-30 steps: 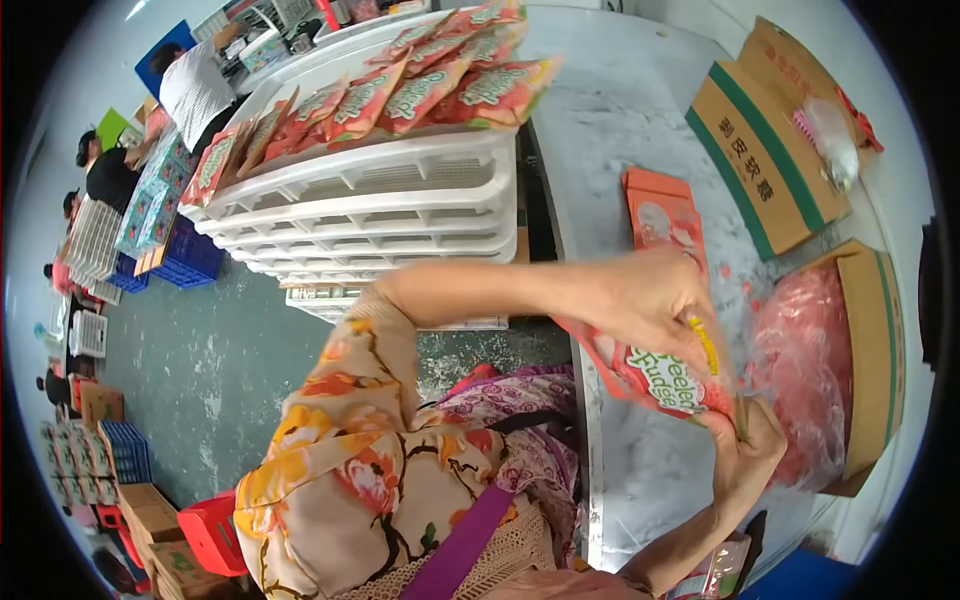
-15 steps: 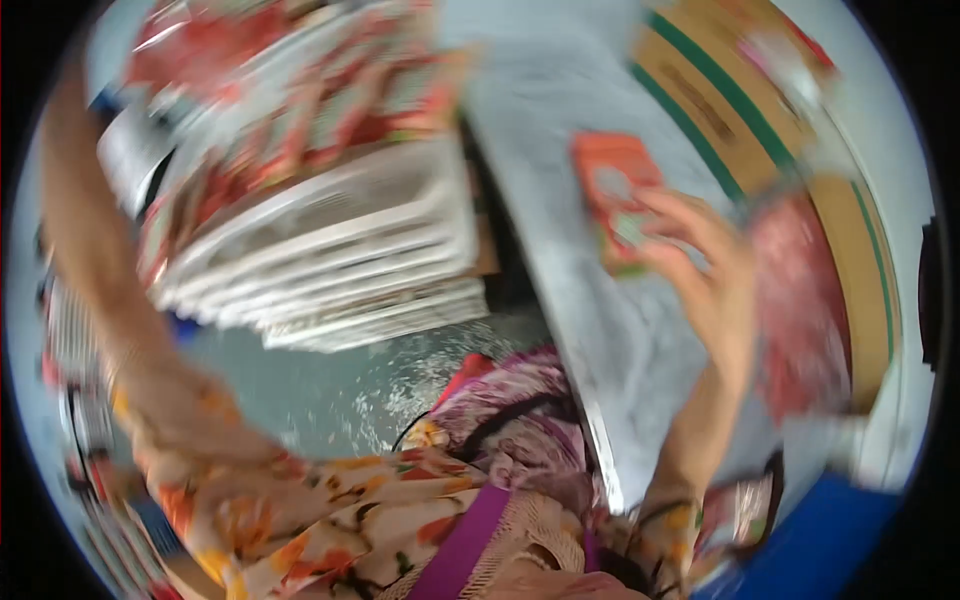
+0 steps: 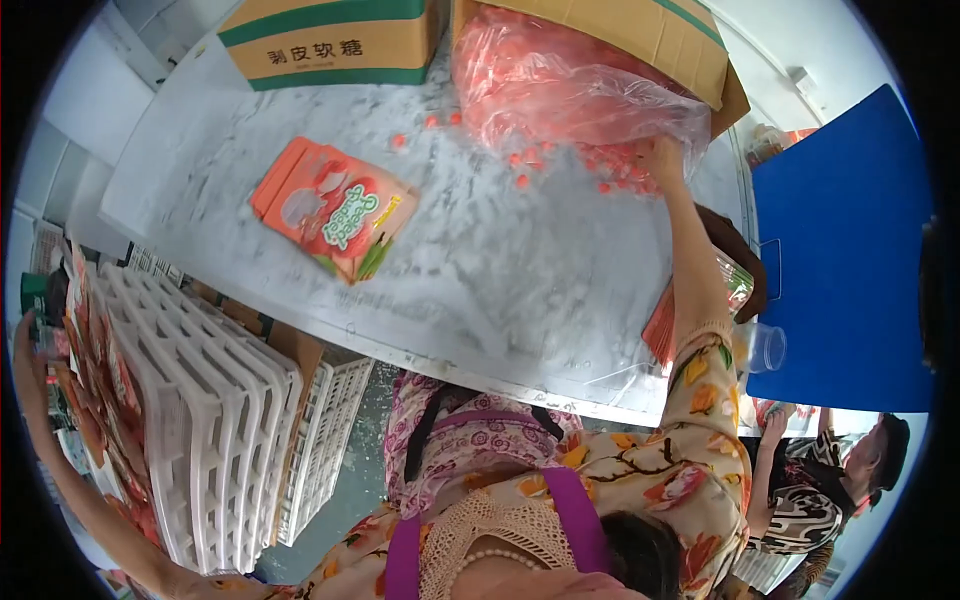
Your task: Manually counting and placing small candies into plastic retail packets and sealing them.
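Observation:
My right hand [image 3: 661, 162] reaches to small round red candies [image 3: 615, 165] spilled at the mouth of a clear plastic bag [image 3: 570, 85]. Its fingers are bent; what they hold, if anything, I cannot make out. To the left on the grey table, a stack of red candy pouches [image 3: 335, 210] lies flat, with neither hand touching it. At the far left edge my left hand [image 3: 27, 340] is beside more red pouches [image 3: 115, 400] on top of stacked white plastic crates [image 3: 205, 420]. Its fingers are too small and unclear to read.
The bag sits in an open cardboard box [image 3: 640, 45] at the back. A closed box [image 3: 325, 45] stands left of it. On the right are a big blue panel [image 3: 840, 240] and a clear plastic jar [image 3: 765, 348]. A person [image 3: 830, 480] is at lower right.
My view has swung right. My right hand has left the pouch stack, which stays on the table, and moved to the loose candies. My left arm remains stretched out beside the crates.

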Demonstrator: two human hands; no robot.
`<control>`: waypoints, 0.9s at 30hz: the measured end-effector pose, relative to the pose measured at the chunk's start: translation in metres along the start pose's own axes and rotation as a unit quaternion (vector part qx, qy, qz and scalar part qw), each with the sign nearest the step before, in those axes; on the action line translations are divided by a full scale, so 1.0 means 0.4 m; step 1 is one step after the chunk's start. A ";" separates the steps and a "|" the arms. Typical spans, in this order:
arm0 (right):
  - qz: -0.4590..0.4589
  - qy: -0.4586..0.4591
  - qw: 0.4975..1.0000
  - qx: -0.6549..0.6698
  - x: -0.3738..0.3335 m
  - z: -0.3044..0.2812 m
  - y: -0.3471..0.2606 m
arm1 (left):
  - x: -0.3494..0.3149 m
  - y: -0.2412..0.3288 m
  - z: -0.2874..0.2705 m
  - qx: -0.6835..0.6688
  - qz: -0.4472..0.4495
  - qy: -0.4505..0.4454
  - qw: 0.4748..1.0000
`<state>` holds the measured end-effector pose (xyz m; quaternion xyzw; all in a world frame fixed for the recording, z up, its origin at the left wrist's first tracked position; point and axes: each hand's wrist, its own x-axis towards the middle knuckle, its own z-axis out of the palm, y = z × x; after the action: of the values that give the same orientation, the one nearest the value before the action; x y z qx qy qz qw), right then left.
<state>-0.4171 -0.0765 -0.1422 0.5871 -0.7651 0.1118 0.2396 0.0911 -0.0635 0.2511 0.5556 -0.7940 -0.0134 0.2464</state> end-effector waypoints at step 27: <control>0.378 -0.100 0.646 0.656 -0.414 -0.355 -0.431 | -0.425 -0.148 0.869 -0.259 0.274 -0.169 0.911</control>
<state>-0.1873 0.0784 -0.1213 0.2584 -0.6663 0.6062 -0.3490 0.0464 -0.0228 -0.1358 0.2224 -0.9136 -0.2437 0.2377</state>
